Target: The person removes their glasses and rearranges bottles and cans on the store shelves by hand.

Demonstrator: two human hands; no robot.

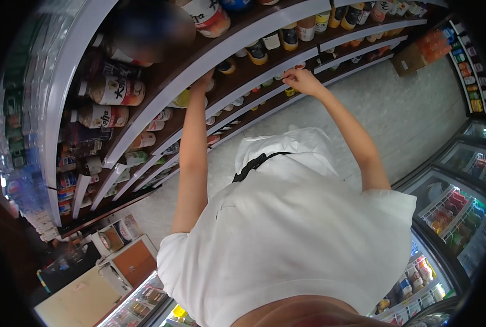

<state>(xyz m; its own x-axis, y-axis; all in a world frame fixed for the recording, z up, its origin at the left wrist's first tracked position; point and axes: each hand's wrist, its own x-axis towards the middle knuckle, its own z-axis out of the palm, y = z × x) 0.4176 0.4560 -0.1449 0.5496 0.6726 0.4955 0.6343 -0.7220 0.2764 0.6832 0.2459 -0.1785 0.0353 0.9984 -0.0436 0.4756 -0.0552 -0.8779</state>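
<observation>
Bottles (115, 90) bear “大”; right fingers (294, 79) curl together, left hand (202, 83) too hidden to tell.

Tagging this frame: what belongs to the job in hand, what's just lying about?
Likely job:
- left hand, reaching into the shelving
- yellow item beside it
- right hand, grip unclear

Just around:
- cardboard box
- display fridges
- pale tabletop

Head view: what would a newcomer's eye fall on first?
The white shirt probably comes first, filling the lower middle. Above it, the left hand reaches into the shelves, and the right hand is near them. Big bottles crowd the upper left.
</observation>
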